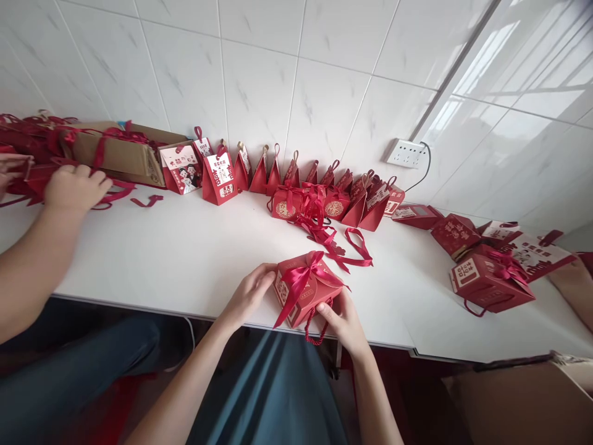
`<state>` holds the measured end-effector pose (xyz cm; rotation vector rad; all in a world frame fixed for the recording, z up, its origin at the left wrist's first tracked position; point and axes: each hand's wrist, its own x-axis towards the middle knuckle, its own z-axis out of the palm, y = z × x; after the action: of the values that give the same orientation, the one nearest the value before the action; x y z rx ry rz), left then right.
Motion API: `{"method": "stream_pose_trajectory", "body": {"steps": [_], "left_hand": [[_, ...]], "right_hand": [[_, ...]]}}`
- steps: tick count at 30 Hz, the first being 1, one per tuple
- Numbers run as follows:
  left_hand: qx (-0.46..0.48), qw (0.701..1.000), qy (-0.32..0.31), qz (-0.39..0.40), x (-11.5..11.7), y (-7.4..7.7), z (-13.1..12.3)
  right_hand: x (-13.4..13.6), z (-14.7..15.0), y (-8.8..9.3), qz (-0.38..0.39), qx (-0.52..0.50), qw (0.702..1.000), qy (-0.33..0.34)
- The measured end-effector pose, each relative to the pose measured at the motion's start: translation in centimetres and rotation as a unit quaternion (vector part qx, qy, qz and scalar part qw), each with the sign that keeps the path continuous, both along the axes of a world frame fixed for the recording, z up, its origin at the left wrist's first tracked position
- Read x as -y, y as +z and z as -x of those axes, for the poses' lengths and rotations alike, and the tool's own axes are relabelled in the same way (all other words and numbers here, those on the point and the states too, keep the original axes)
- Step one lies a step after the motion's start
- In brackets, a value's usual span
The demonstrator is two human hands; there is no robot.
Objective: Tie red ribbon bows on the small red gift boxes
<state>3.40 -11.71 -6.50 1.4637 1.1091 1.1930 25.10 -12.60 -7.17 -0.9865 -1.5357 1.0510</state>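
- At the near edge of the white bench point(185, 247), around the middle of its length, a red gift box point(308, 301) sits between the person's two hands; whether it rests on the surface or is lifted slightly, I cannot tell.
- The left hand point(249, 292) is half curled, its fingers against the box's left side.
- The right hand point(346, 318) grips the opposite side, thumb on the front, near a twisted cord handle point(316, 330) hanging over the bench edge.
- A glossy bow point(299, 283) crosses the box top, one tail slanting down the front.
- Just beyond lie loose ribbons point(359, 247), then small boxes with gold medallions point(286, 209).
- Along the back edge stands a row of triangular red boxes point(259, 178), with an open carton point(123, 164) further left.
- By the left end, a co-worker's hand point(76, 188) is over red packaging.
- Toward the right end, another bowed box point(491, 284) sits among similar ones.
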Motion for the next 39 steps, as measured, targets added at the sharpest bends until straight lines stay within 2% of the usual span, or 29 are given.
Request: {"method": "stream_pose_trajectory", "body": {"steps": [2, 5, 7, 8, 12, 14, 19, 23, 26, 30, 33, 35, 39], "left_hand": [[0.019, 0.999, 0.023, -0.045, 0.4, -0.1, 0.1], [0.001, 0.983, 0.152, -0.099, 1.9, 0.2, -0.1], [-0.013, 0.968, 0.236, -0.089, 3.4, 0.5, -0.6], [-0.014, 0.965, 0.253, -0.072, 4.1, 0.7, -0.9], [0.003, 0.979, 0.203, 0.003, 5.5, 1.3, -1.6], [0.008, 0.981, 0.193, 0.021, 5.5, 1.4, -1.6], [0.024, 0.981, 0.193, 0.002, 5.6, 1.7, -1.1], [0.013, 0.986, 0.163, -0.035, 6.8, 2.3, -1.2], [-0.018, 0.981, 0.165, -0.099, 7.5, 2.6, -1.4], [-0.022, 0.978, 0.144, -0.152, 7.6, 2.3, -1.5], [-0.021, 0.979, 0.133, -0.154, 7.5, 2.2, -1.6], [-0.038, 0.977, 0.131, -0.164, 7.7, 2.2, -1.7], [-0.064, 0.967, 0.126, -0.212, 7.8, 2.0, -1.4]], "right_hand": [[0.2, 0.1, 0.0, -0.006, 0.007, 1.000, -0.010], [1.3, 0.6, -0.1, -0.001, 0.034, 0.999, -0.039], [2.6, 0.9, -0.1, -0.002, 0.065, 0.996, -0.055], [3.4, 1.0, -0.1, -0.004, 0.078, 0.995, -0.054], [5.8, 1.1, 0.1, -0.008, 0.099, 0.995, -0.020], [6.1, 0.8, 0.0, -0.010, 0.106, 0.993, -0.052], [6.1, 0.0, -0.1, -0.046, 0.105, 0.980, -0.160], [7.8, -0.3, -0.2, -0.108, 0.074, 0.981, -0.141], [9.0, 0.5, -2.4, -0.114, 0.080, 0.986, -0.092], [8.6, 2.9, -8.3, 0.005, 0.139, 0.989, -0.039], [7.7, 4.5, -11.5, 0.028, 0.166, 0.986, -0.016], [7.5, 5.0, -12.2, 0.032, 0.173, 0.984, -0.011], [7.9, 5.1, -12.0, 0.039, 0.198, 0.979, -0.006]]}}
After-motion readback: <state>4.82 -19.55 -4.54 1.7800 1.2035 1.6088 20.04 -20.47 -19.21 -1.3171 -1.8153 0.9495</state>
